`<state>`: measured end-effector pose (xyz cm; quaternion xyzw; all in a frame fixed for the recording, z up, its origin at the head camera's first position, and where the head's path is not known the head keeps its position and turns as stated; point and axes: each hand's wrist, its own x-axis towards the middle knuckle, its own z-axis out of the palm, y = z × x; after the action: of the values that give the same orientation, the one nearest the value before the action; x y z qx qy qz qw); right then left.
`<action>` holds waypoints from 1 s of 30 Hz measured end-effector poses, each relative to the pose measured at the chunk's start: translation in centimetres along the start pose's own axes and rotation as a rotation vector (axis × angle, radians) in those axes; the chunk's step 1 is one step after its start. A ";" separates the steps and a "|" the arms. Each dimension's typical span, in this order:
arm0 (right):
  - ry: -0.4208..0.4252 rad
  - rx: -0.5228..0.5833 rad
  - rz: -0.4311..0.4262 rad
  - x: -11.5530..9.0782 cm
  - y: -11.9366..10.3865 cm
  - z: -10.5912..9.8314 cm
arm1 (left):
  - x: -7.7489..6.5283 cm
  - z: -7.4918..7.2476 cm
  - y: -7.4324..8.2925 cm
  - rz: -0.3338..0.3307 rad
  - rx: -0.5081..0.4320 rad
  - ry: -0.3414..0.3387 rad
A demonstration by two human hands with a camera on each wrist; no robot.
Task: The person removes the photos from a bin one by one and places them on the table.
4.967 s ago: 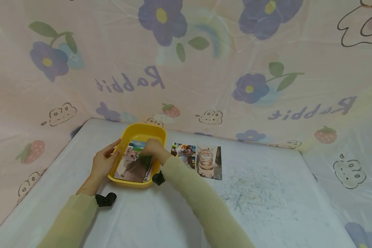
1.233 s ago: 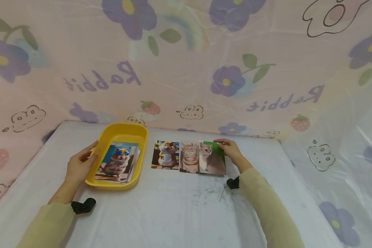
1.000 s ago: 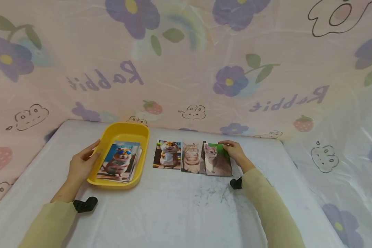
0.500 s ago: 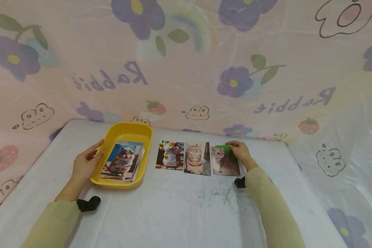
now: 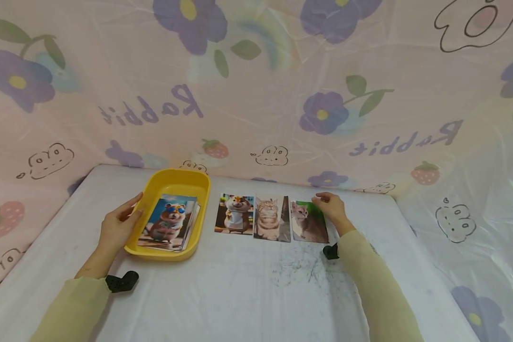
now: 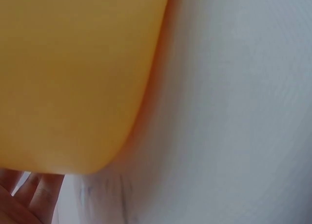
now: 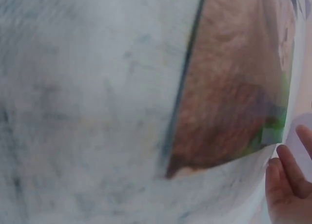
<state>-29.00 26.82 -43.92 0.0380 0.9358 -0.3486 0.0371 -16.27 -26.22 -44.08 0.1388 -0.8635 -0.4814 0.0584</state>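
In the head view my left hand [image 5: 117,229] holds the left side of a yellow plastic tray [image 5: 177,178], with thumb and fingers at its rim. A stack of photo cards [image 5: 166,223] lies inside, a hamster in sunglasses on top. Three photo cards lie in a row to the right: a hamster in an apron [image 5: 234,213], a striped cat [image 5: 268,218] and a grey-brown cat on green [image 5: 308,223]. My right hand [image 5: 333,209] is at the last card's upper right corner. In the right wrist view its spread fingers [image 7: 290,173] are beside that card's edge, not pinching it.
A white-covered table [image 5: 239,294] carries everything, with dark scuff marks [image 5: 297,270] below the right-hand card. A printed curtain [image 5: 256,109] stands close behind. Black wrist devices [image 5: 123,281] sit at both sleeves.
My right hand has taken the grey-brown cat card from the tray, laid it right of the striped cat and slid it clear, then loosened its fingers. My left hand stays at the tray.
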 end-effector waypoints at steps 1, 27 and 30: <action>-0.004 -0.002 0.007 -0.1 -0.1 -0.1 | 0.0 0.0 0.0 0.000 -0.002 0.000; -0.161 0.359 -0.189 -1.6 -12.1 6.4 | 0.0 0.1 0.1 -0.010 -0.009 -0.002; -0.185 0.442 -0.209 -2.0 -14.1 7.3 | -0.1 0.2 0.3 0.008 0.019 -0.003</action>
<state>-28.11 11.31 -40.12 -0.0838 0.8284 -0.5484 0.0773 -16.26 -25.87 -43.89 0.1352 -0.8686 -0.4733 0.0576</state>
